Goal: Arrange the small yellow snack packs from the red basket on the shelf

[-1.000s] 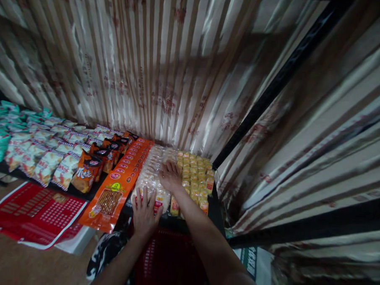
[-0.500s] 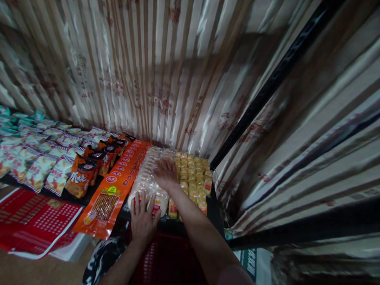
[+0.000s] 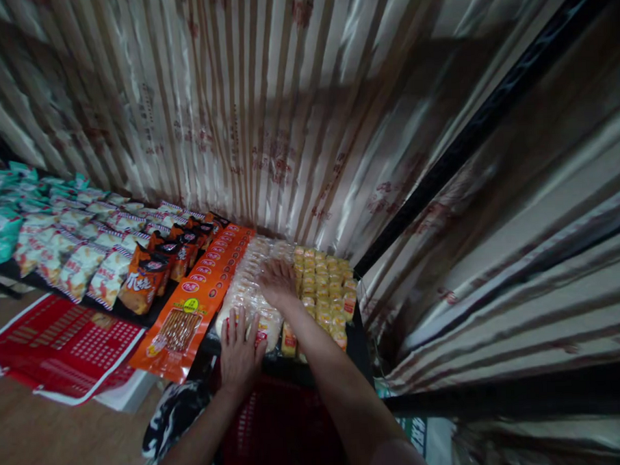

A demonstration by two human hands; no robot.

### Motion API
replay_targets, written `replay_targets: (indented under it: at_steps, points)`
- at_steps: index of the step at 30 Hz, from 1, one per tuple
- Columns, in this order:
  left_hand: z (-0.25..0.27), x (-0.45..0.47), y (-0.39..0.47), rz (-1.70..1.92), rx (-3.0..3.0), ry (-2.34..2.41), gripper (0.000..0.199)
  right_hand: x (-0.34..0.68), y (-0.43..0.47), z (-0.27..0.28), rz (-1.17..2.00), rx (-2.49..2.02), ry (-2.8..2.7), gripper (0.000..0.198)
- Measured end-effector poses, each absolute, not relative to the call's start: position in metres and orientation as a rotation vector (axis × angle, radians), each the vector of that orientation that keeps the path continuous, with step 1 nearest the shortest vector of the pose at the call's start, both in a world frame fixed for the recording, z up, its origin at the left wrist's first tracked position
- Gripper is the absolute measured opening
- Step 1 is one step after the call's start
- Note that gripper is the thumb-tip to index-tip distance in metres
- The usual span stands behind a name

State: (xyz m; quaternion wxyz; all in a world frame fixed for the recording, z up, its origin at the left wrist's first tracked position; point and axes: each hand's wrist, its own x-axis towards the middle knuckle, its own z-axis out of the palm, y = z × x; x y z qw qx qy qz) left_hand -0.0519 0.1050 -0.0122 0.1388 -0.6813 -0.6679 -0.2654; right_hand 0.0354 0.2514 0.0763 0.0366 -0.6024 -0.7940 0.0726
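Clear-wrapped whitish packages [image 3: 247, 276] lie in rows on a dark shelf [image 3: 354, 340]. My left hand [image 3: 239, 349] rests on the front packages with its fingers spread. Farther back, my right hand [image 3: 278, 280] lies flat on the same rows, its fingers stretched out. Right of them stand rows of small yellow packs [image 3: 320, 287], with my right forearm crossing in front of some. To the left is a row of long orange packets [image 3: 179, 327], the front one showing thin brown sticks.
Orange-black snack bags [image 3: 140, 281], white striped snack bags [image 3: 106, 274] and green bags [image 3: 2, 229] fill the shelf leftward. A red bag [image 3: 63, 346] sits below. Striped sheeting [image 3: 264, 125] hangs behind, with a black post [image 3: 441, 175] at the right.
The view has shifted slightly, so the shelf appears a little farther right. Both hands stay on the whitish packages in nearly the same places.
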Motion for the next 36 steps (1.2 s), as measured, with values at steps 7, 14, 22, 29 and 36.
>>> replay_targets:
  at_steps: [7,14,22,29,36]
  points:
    - [-0.015,-0.053,0.106,-0.774,-1.949,-1.928,0.053,0.023,0.260,0.090,0.213,-1.759,-2.486,0.057]
    - [-0.013,-0.053,0.106,-0.811,-1.963,-1.946,0.052,0.019,0.259,0.087,0.202,-1.677,-2.557,0.050]
    - [-0.011,-0.051,0.107,-0.833,-1.967,-1.983,0.051,0.018,0.256,0.082,0.143,-1.652,-2.536,0.048]
    - [-0.016,-0.053,0.106,-0.861,-1.981,-1.973,0.056,0.030,0.255,0.095,0.269,-1.669,-2.363,0.052]
    - [-0.015,-0.053,0.102,-0.912,-2.012,-1.956,0.056,0.096,0.222,0.095,0.144,-1.765,-2.008,0.051]
